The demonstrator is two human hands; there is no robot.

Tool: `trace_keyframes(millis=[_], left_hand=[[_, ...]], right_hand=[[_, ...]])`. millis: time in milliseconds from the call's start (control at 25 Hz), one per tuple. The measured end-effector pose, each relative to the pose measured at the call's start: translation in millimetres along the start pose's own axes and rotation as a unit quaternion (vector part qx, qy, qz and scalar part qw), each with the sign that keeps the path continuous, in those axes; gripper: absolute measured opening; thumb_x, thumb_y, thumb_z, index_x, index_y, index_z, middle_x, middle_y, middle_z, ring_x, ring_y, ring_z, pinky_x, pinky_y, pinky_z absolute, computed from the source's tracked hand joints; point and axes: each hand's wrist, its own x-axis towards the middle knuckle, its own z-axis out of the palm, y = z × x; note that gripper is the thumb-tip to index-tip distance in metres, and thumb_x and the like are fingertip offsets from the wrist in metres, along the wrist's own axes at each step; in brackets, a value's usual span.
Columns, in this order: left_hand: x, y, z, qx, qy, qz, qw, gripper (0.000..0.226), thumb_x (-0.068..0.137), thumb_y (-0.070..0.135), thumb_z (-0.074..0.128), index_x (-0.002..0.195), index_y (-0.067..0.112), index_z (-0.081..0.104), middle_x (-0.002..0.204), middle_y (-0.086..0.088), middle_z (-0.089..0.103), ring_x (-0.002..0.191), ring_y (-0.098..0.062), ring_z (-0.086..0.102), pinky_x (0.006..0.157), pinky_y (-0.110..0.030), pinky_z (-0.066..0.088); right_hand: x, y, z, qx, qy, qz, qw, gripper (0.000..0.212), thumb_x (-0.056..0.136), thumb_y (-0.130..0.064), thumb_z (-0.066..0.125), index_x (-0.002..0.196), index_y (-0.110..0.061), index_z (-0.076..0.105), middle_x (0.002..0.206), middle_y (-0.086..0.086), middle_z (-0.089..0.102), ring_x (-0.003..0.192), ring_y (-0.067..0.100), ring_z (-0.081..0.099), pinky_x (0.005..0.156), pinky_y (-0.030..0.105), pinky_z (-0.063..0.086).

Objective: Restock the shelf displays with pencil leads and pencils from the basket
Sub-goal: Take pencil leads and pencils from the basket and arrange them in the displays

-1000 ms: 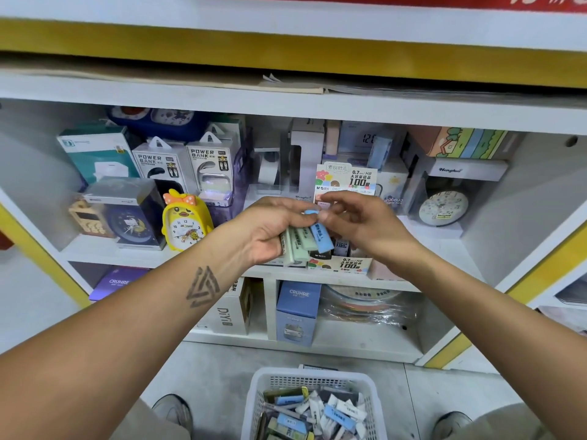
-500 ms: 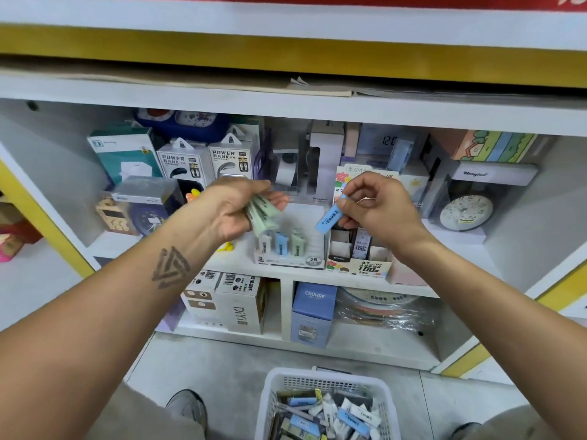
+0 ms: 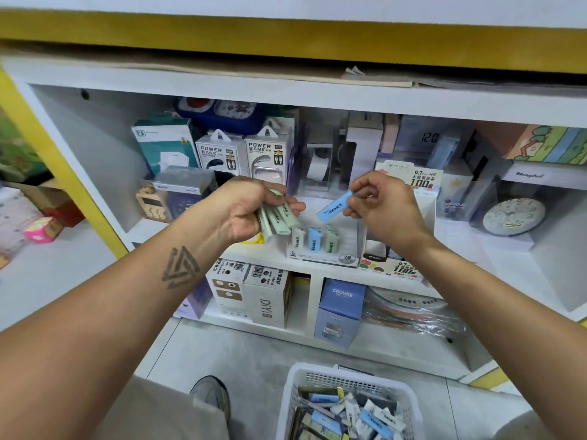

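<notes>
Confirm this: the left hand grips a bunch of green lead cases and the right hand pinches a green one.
Not quite: the case pinched by the right hand is blue, as the head view shows. The left hand does grip green cases.

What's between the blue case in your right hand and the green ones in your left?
Nothing; in the head view, only open air separates the blue case from the green cases.

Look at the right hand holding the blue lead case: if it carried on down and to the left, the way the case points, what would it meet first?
Probably the clear 2B display box, just below the blue lead case that the right hand pinches. Depth is uncertain.
</notes>
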Motion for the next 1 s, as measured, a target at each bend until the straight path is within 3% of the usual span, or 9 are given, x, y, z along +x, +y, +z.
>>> trace_keyframes(millis=[240, 520, 680, 840, 880, 920, 1000], left_hand=[[-4, -3, -13, 0.016, -0.002, -0.003, 1.000, 0.026, 0.092, -0.021, 0.036, 0.099, -0.004, 0.053, 0.108, -0.030, 0.064, 0.086, -0.039, 0.068, 0.073, -0.045, 0.055], [-3, -6, -16, 0.009, -0.015, 0.000, 1.000, 0.026, 0.090, -0.023, 0.039, 0.094, -0.004, 0.057, 0.092, -0.028, 0.069, 0.094, -0.038, 0.069, 0.079, -0.048, 0.058], [-5, -4, -16, 0.014, -0.015, 0.016, 1.000, 0.030, 0.087, -0.025, 0.044, 0.102, -0.008, 0.063, 0.104, -0.034, 0.068, 0.094, -0.044, 0.070, 0.079, -0.050, 0.059], [-8, -5, -10, 0.015, -0.030, 0.022, 0.999, 0.036, 0.087, -0.026, 0.041, 0.116, -0.012, 0.059, 0.109, -0.035, 0.066, 0.096, -0.043, 0.070, 0.081, -0.049, 0.059], [-8, -5, -9, 0.018, -0.037, 0.022, 0.999, 0.037, 0.087, -0.026, 0.041, 0.118, -0.013, 0.057, 0.109, -0.035, 0.066, 0.097, -0.043, 0.070, 0.083, -0.049, 0.058], [-8, -5, -6, 0.020, -0.044, 0.021, 0.999, 0.039, 0.087, -0.026, 0.040, 0.120, -0.012, 0.055, 0.107, -0.035, 0.067, 0.097, -0.042, 0.070, 0.083, -0.049, 0.058], [-10, -5, -1, 0.024, -0.057, 0.021, 0.998, 0.041, 0.087, -0.027, 0.041, 0.124, -0.011, 0.051, 0.104, -0.038, 0.066, 0.094, -0.043, 0.071, 0.081, -0.051, 0.059]], right_hand=[[2, 7, 25, -0.218, -0.070, -0.077, 0.970, 0.013, 0.091, -0.017, 0.071, 0.103, -0.022, 0.071, 0.089, -0.008, 0.070, 0.083, 0.012, 0.066, 0.083, 0.040, 0.058], [3, 2, 34, -0.237, -0.109, -0.117, 0.958, 0.012, 0.090, -0.013, 0.072, 0.099, -0.020, 0.074, 0.087, -0.007, 0.073, 0.082, 0.010, 0.066, 0.081, 0.034, 0.057], [1, 1, 35, -0.316, -0.102, -0.161, 0.929, 0.010, 0.090, -0.016, 0.069, 0.097, -0.019, 0.076, 0.089, -0.001, 0.075, 0.087, 0.022, 0.067, 0.080, 0.038, 0.055], [2, 0, 34, -0.387, -0.186, -0.167, 0.887, 0.025, 0.096, -0.012, 0.057, 0.111, -0.019, 0.076, 0.110, -0.004, 0.073, 0.105, 0.021, 0.054, 0.094, 0.039, 0.046], [2, -1, 34, -0.371, -0.182, -0.158, 0.897, 0.028, 0.097, -0.012, 0.055, 0.116, -0.019, 0.074, 0.117, -0.006, 0.070, 0.109, 0.019, 0.053, 0.096, 0.038, 0.045], [1, -5, 33, -0.310, -0.161, -0.127, 0.928, 0.028, 0.098, -0.013, 0.056, 0.119, -0.019, 0.073, 0.119, -0.007, 0.068, 0.109, 0.016, 0.054, 0.095, 0.036, 0.046], [0, -15, 30, -0.079, -0.123, -0.025, 0.989, 0.022, 0.098, -0.017, 0.062, 0.116, -0.019, 0.074, 0.109, -0.004, 0.073, 0.097, 0.009, 0.064, 0.084, 0.028, 0.052]])
